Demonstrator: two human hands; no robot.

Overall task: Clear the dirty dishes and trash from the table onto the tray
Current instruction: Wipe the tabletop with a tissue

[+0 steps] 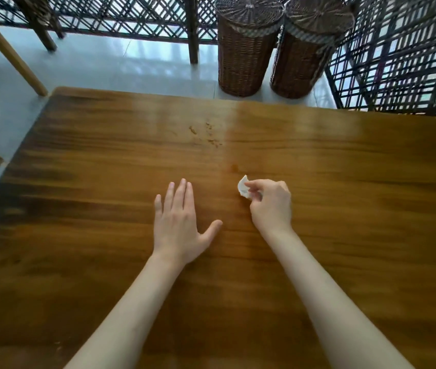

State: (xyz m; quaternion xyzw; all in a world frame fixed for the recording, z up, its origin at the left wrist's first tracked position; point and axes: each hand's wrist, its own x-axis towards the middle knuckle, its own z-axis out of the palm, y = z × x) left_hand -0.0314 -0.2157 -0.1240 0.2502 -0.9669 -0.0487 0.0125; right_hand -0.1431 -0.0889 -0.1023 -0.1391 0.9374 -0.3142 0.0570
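Hands (271, 202): right pinching apparent tissue (243, 188).

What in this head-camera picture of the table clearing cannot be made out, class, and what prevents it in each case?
- Tray: not in the head view; the frame edges cut off the table.
- White scrap: mostly hidden by the right hand pinching it; what it is stays unclear.
- Specks and a small spot on the wood: too small to identify.
- Two wicker baskets: lids hide their contents.
- Left hand: whether it touches the table is unclear.
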